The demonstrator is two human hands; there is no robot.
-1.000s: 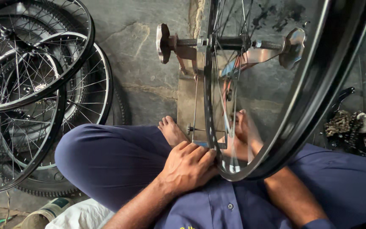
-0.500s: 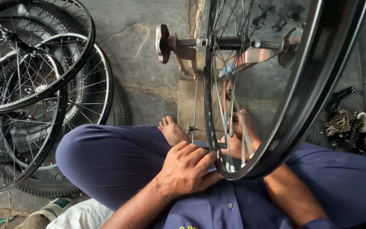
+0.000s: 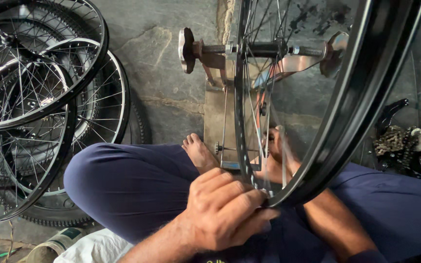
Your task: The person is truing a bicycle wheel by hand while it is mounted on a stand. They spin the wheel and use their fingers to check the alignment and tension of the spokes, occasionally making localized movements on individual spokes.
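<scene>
Head view: left hand (image 3: 220, 212) fingers pinch bottom of black wheel rim (image 3: 356, 102), mounted upright in truing stand (image 3: 220, 97). Right hand (image 3: 278, 151) behind spokes, grip unclear. Best: small, even turns.

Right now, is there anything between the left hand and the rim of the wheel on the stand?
Nothing visible stands between them. The left hand already touches the black wheel rim at its lowest point, fingers closed on it. The right hand is behind the spokes.
</scene>
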